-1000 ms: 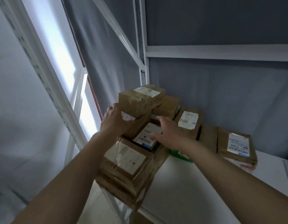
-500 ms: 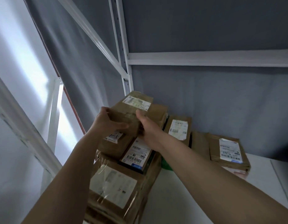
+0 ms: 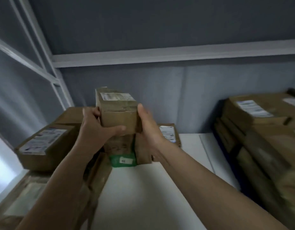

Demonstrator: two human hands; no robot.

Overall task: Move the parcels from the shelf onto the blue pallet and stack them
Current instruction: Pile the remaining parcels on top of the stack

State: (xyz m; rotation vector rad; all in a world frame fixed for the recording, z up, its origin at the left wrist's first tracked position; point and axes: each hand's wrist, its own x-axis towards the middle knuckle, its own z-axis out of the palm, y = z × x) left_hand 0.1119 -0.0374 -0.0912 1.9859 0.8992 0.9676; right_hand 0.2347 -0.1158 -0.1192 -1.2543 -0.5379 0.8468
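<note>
**Lifting one small box off the shelf pile**

Spanning the whole view, the white shelf [image 3: 143,188] carries cardboard parcels in two groups, with bare board between them. On the right stands a tall stack of boxes [image 3: 262,135], blurred, with what looks like a dark blue edge beside its foot; whether that is the pallet cannot be told. On the left and at the far middle lies the pile of parcels [image 3: 44,146], several with white labels turned up, and a green packet [image 3: 122,161] wedged low at the near end of the middle ones.

Above that pile, the small box [image 3: 117,112] is held level, label on top, apparently clear of the parcels under it. It has been taken from the top, probably because it comes free without disturbing the rest.

The left hand [image 3: 93,128] grips its left side, thumb wrapped along the near bottom edge. The right hand [image 3: 148,128] presses and curls round the right side. Two hands on opposite faces keep it steady for the carry to the pallet.
</note>
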